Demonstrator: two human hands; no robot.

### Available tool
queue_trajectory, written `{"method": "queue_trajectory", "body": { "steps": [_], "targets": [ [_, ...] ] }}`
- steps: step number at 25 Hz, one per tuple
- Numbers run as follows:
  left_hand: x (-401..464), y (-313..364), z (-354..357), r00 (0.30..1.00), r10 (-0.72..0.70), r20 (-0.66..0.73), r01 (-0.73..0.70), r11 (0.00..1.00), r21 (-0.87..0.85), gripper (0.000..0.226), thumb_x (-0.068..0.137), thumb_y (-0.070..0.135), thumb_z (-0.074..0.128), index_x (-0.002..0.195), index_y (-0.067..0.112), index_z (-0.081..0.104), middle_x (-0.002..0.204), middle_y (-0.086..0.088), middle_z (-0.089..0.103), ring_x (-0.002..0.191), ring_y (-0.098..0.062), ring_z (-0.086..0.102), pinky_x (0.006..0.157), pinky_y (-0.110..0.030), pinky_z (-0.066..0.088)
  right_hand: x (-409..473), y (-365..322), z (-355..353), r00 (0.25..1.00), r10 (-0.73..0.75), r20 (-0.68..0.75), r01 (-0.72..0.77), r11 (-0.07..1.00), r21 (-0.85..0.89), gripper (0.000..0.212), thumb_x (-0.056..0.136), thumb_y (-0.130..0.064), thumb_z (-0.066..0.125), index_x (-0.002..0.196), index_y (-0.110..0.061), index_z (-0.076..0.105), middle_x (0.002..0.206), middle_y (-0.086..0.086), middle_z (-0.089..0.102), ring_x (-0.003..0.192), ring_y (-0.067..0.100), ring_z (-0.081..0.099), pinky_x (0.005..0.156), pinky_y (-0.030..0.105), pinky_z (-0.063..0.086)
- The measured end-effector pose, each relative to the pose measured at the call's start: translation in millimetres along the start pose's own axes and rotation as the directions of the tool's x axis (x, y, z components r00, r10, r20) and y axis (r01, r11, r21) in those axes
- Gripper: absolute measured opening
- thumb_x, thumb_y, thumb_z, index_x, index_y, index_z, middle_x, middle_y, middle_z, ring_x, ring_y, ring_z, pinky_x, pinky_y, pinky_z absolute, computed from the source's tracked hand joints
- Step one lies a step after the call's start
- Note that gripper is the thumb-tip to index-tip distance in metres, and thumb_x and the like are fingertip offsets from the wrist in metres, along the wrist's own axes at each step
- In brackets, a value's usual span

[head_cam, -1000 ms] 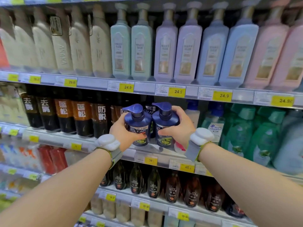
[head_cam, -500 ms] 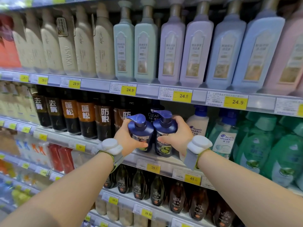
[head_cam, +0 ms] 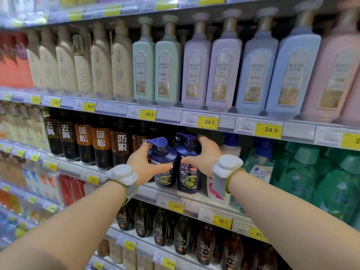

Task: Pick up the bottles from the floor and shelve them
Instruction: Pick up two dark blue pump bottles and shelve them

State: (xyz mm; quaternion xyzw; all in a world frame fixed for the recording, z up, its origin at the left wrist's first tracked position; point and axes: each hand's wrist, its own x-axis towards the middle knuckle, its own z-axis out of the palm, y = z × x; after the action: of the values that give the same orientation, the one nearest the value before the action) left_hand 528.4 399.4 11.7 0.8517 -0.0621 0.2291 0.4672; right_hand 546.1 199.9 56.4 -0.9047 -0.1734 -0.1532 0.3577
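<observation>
— Hands first: what is each one doing?

— Head view, the only one. Left hand (head_cam: 145,166) is wrapped round the left navy pump bottle (head_cam: 162,166), thumb across its front label and fingers behind the shoulder. Right hand (head_cam: 204,156) curls round the right navy pump bottle (head_cam: 188,170) from its right side, fingers over the neck area, thumb toward the front. Each hand grips its own bottle; neither is spread flat.

— Where are the bottles?

— Side by side, upright and touching, on the middle shelf (head_cam: 148,190), near its front lip above the yellow 39 price tag (head_cam: 176,206). To the left stand dark brown bottles (head_cam: 101,147); to the right a white bottle (head_cam: 229,149), then green ones (head_cam: 298,176). Their bases look seated on the shelf, though the hands hide part of that.

— How would they handle?

— I'd judge them rigid plastic, full and fairly heavy, with a smooth, slightly slippery skin. The pump head (head_cam: 157,142) is a poor handle; it could twist or depress. Best hold is round the wide body below the shoulder, as now.

— Any risk?

— Pushing them further back could knock the bottles behind; a slow, level slide seems wise.
</observation>
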Motion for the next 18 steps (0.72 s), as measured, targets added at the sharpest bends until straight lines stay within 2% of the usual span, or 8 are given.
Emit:
{"method": "queue_trajectory", "body": {
  "steps": [2,5,7,9,11,13,15,18],
  "targets": [
    [3,3,-2,1.0,0.005,-0.013,-0.005,1.0,0.023,0.059,0.065,0.033,0.086,0.111,0.041,0.051,0.101,0.015,0.066,0.094,-0.011,0.065,0.084,-0.025,0.05,0,-1,-3,1.0,-0.008,0.012,0.008,1.0,0.001,0.052,0.07,-0.027,0.082,0.113,-0.011,0.058,0.113,0.005,0.063,0.092,0.016,0.055,0.075,0.023,0.037],
    [18,11,-4,1.0,0.023,0.004,-0.023,0.998,0.065,0.048,0.065,0.029,0.085,0.105,0.036,0.059,0.093,0.013,0.068,0.086,-0.008,0.066,0.083,-0.026,0.053,2,-6,-11,0.999,0.039,0.03,-0.038,0.999,-0.023,0.047,0.072,-0.027,0.081,0.112,-0.011,0.062,0.112,0.005,0.066,0.101,0.022,0.06,0.076,0.023,0.039],
    [31,19,-7,0.998,0.037,0.054,-0.043,0.992,0.118,0.042,0.068,0.027,0.084,0.104,0.028,0.064,0.086,0.017,0.065,0.079,-0.002,0.062,0.073,-0.017,0.048,9,-6,-16,0.994,0.103,0.039,-0.098,0.99,-0.098,0.025,0.076,-0.029,0.077,0.089,-0.016,0.061,0.091,-0.002,0.064,0.087,0.02,0.06,0.064,0.018,0.038],
    [44,21,-6,0.995,0.014,0.099,-0.032,0.983,0.179,0.045,0.069,0.034,0.082,0.109,0.023,0.063,0.091,0.012,0.065,0.084,-0.008,0.062,0.072,-0.018,0.043,10,-11,-19,0.982,0.181,0.058,-0.169,0.971,-0.172,0.039,0.079,-0.033,0.074,0.066,-0.022,0.04,0.07,-0.01,0.042,0.065,0.011,0.045,0.049,0.015,0.027],
    [53,23,-5,0.987,-0.017,0.157,-0.027,0.962,0.271,0.055,0.07,0.045,0.079,0.116,0.024,0.059,0.098,0.008,0.065,0.088,-0.012,0.062,0.074,-0.022,0.047,15,-14,-17,0.964,0.257,0.065,-0.237,0.946,-0.222,0.047,0.08,-0.035,0.073,0.063,-0.02,0.032,0.067,-0.007,0.035,0.06,0.011,0.039,0.047,0.017,0.025],
    [62,25,-9,0.975,-0.04,0.22,-0.052,0.916,0.397,0.057,0.071,0.055,0.072,0.117,0.027,0.055,0.092,0.01,0.065,0.078,-0.013,0.065,0.07,-0.026,0.055,20,-17,-11,0.951,0.301,0.064,-0.279,0.932,-0.232,0.037,0.079,-0.037,0.074,0.071,-0.013,0.046,0.075,-0.001,0.048,0.065,0.015,0.047,0.054,0.02,0.035],
    [68,24,-13,0.963,-0.068,0.262,-0.06,0.891,0.45,0.054,0.072,0.06,0.069,0.111,0.026,0.052,0.08,0.009,0.066,0.063,-0.017,0.068,0.057,-0.03,0.059,27,-17,-4,0.958,0.286,0.038,-0.278,0.95,-0.14,0.045,0.08,-0.044,0.071,0.107,-0.011,0.058,0.103,0.006,0.062,0.092,0.025,0.06,0.075,0.027,0.045],
    [75,21,-14,0.938,-0.141,0.318,0.003,0.917,0.398,0.069,0.073,0.061,0.068,0.123,0.017,0.051,0.079,-0.002,0.071,0.06,-0.024,0.072,0.053,-0.037,0.06,33,-19,4,0.937,0.339,-0.081,-0.342,0.939,-0.03,0.069,0.084,-0.051,0.062,0.139,-0.014,0.042,0.136,0.009,0.054,0.123,0.032,0.052,0.1,0.034,0.042]
  ]
}}
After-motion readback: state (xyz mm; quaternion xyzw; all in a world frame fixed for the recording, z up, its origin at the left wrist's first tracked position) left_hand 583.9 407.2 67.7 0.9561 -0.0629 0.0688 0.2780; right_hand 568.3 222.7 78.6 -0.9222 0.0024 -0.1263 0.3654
